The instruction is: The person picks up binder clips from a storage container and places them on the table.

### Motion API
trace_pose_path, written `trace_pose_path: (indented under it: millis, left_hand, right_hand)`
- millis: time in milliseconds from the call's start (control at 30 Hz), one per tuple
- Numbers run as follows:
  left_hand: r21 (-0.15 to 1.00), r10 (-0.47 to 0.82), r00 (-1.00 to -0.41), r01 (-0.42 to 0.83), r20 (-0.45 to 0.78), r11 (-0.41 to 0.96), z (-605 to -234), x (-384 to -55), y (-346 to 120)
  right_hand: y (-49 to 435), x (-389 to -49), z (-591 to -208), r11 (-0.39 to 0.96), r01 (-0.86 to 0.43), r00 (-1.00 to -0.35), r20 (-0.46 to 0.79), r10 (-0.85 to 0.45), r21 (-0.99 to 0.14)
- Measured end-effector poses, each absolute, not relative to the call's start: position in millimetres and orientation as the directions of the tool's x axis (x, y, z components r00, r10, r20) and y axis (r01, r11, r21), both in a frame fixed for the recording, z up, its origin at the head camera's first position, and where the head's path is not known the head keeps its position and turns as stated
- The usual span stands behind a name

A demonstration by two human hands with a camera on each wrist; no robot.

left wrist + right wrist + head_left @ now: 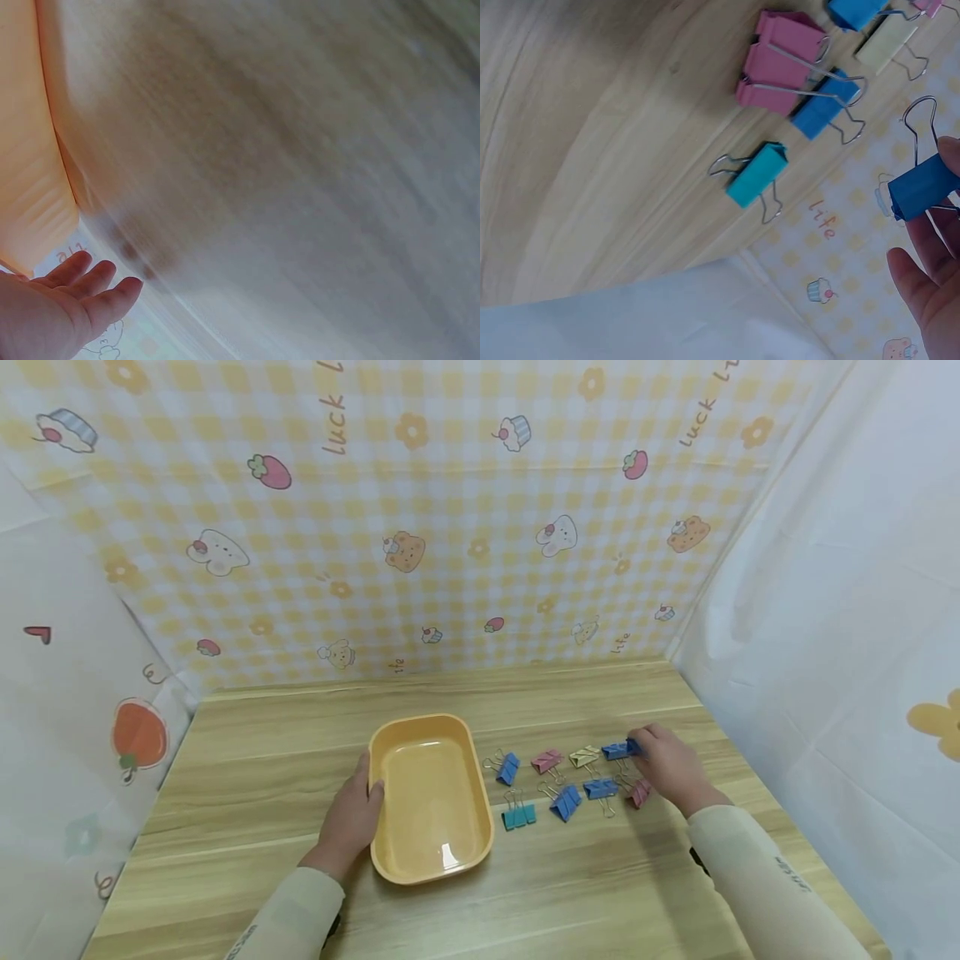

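Observation:
My right hand (670,768) pinches a blue binder clip (924,187) between thumb and fingers; one wire handle sticks up from it. Just left of that hand lie another blue clip (617,750) and a pink clip (639,793). A teal clip (757,176) near the hand shows in the right wrist view and is hidden in the head view. My left hand (352,814) rests against the left side of a yellow plastic tray (482,777), thumb at its rim. In the left wrist view its visible fingers (94,289) are extended beside the tray wall.
Between tray and right hand, more binder clips lie in two rough rows: blue (507,768), pink (547,761) and pale yellow (584,756) behind, teal (519,814) and blue (566,802) in front. A checked cloth (480,593) hangs behind the wooden table (262,760).

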State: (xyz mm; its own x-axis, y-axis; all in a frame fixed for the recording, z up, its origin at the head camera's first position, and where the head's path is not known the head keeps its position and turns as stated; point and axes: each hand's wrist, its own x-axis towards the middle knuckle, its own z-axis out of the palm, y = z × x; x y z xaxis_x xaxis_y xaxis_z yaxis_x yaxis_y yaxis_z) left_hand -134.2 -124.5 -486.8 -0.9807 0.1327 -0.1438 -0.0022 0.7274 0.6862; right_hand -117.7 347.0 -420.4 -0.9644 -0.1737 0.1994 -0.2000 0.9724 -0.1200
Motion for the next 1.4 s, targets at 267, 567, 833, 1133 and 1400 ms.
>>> trace_pose_path:
  millis: [267, 567, 833, 1133, 1400]
  left_hand:
    - [0.687, 0.136, -0.980, -0.002, -0.147, 0.727, -485.0, -133.6, -124.4]
    - [0.689, 0.143, -0.979, 0.003, -0.145, 0.725, -484.6, -133.3, -123.7]
    - [0.694, 0.142, -0.979, 0.003, -0.143, 0.720, -485.3, -133.4, -123.2]
    - [0.683, 0.146, -0.980, 0.013, -0.138, 0.730, -484.8, -134.9, -123.2]
    - [0.676, 0.139, -0.976, -0.009, -0.165, 0.737, -483.7, -133.7, -122.9]
  right_hand:
    - [361.8, -112.9, -425.4, 0.977, -0.177, -0.972, 0.177, -0.155, -0.117]
    - [377.6, -108.5, -437.7, 0.986, -0.125, -0.989, 0.093, -0.115, -0.112]
    - [386.0, -104.2, -444.4, 0.986, -0.122, -0.990, 0.081, -0.112, -0.117]
    - [388.9, -103.7, -447.6, 0.989, -0.098, -0.995, 0.008, -0.098, -0.114]
    - [392.5, -107.9, -449.2, 0.992, -0.086, -0.994, -0.056, -0.091, -0.091]
